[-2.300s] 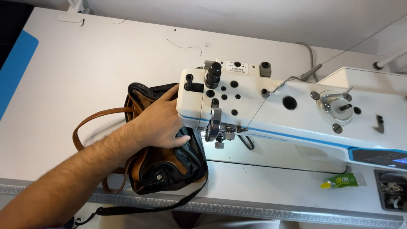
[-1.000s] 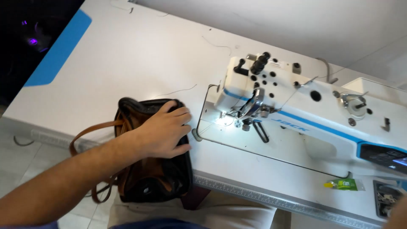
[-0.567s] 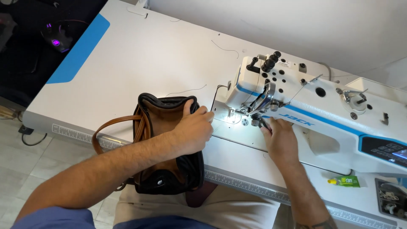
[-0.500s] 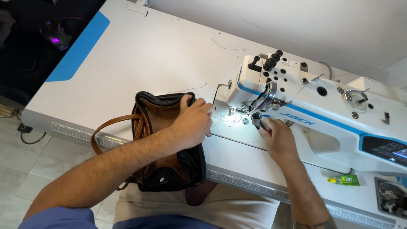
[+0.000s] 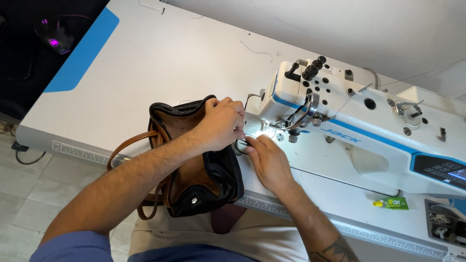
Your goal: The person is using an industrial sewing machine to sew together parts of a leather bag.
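On the white sewing table point(image 5: 160, 63), just in front of the needle end of the sewing machine point(image 5: 349, 121), I have the black and brown handbag point(image 5: 194, 160) lying open, its mouth turned toward the machine and its brown straps point(image 5: 127, 148) hanging off the near edge of the table. My left hand point(image 5: 221, 123) is closed over the bag's upper rim, fingers curled and pinching the edge nearest the lit needle area. My right hand point(image 5: 267, 157) lies flat beside it, fingertips pinched on what looks like a small ring or loop at the bag's corner; I cannot tell exactly what that piece is. Both hands are touching each other just below the presser foot point(image 5: 292, 137), which the machine's own lamp lights up.

As I judge it, I am at the stage of lining up the bag's edge under the foot, not yet stitching. The move ahead calls for keeping the rim flat and taut between both hands, with my fingertips clear of the needle. A small green and yellow tube point(image 5: 391, 204) lies well off to the right.
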